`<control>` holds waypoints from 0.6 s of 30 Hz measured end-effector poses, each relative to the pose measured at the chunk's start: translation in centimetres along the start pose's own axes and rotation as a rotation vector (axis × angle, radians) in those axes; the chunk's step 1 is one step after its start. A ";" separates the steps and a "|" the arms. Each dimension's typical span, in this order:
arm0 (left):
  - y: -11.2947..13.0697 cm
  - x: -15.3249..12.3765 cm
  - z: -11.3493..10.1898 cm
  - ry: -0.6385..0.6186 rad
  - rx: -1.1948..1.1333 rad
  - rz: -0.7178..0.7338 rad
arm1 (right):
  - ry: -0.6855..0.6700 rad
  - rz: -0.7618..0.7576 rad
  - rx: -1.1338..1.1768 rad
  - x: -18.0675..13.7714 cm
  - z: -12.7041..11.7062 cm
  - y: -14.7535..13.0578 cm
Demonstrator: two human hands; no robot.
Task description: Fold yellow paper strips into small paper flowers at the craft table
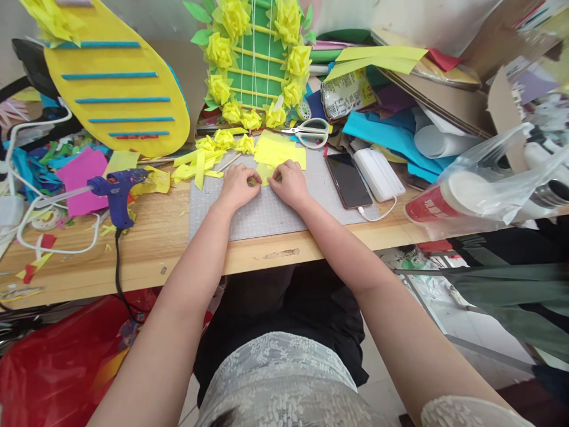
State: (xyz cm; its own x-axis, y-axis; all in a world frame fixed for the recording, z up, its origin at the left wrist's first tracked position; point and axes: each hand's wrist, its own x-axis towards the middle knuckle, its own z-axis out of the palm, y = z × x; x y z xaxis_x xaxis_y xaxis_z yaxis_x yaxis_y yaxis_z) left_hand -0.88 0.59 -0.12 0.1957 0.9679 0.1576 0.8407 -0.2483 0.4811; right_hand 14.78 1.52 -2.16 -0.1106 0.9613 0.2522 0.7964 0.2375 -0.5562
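Note:
Over the grey cutting mat [262, 222], my left hand [239, 185] and my right hand [290, 185] are close together with bent fingers. Between their fingertips lies a small piece of yellow crepe paper [265, 172], and both hands pinch its edges. Just beyond is a stack of yellow paper squares [276, 148]. Several yellow paper roses [223, 140] lie behind my left hand, with loose yellow strips [200, 168] beside them. White-handled scissors [313, 133] rest past my right hand, below a green board [258, 59] edged with yellow roses and strung with white strings.
A blue glue gun [116, 193] with a black cord stands left of the mat. To the right lie a phone [348, 181] and a white power bank [379, 174], then a red cup [431, 204] in a plastic bag. A yellow cutout [120, 62] leans at back left.

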 end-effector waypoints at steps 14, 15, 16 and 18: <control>0.5 0.0 -0.4 -0.069 0.018 -0.019 | -0.064 -0.030 -0.083 -0.5 -0.6 -0.8; 0.5 0.0 -0.3 -0.069 0.016 -0.019 | -0.066 -0.029 -0.091 -0.6 -0.7 -0.8; 0.5 0.0 -0.3 -0.066 0.013 -0.022 | -0.066 -0.029 -0.095 -0.6 -0.7 -0.8; 0.5 0.1 -0.1 -0.055 0.006 -0.034 | -0.060 -0.032 -0.097 -0.6 -0.6 -0.7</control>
State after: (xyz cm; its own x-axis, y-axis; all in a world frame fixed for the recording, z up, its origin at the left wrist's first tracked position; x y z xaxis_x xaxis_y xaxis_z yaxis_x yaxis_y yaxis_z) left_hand -0.48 0.58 0.22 0.1938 0.9766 0.0936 0.8503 -0.2148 0.4805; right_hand 14.63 0.69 -1.46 -0.1698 0.9608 0.2191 0.8454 0.2563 -0.4686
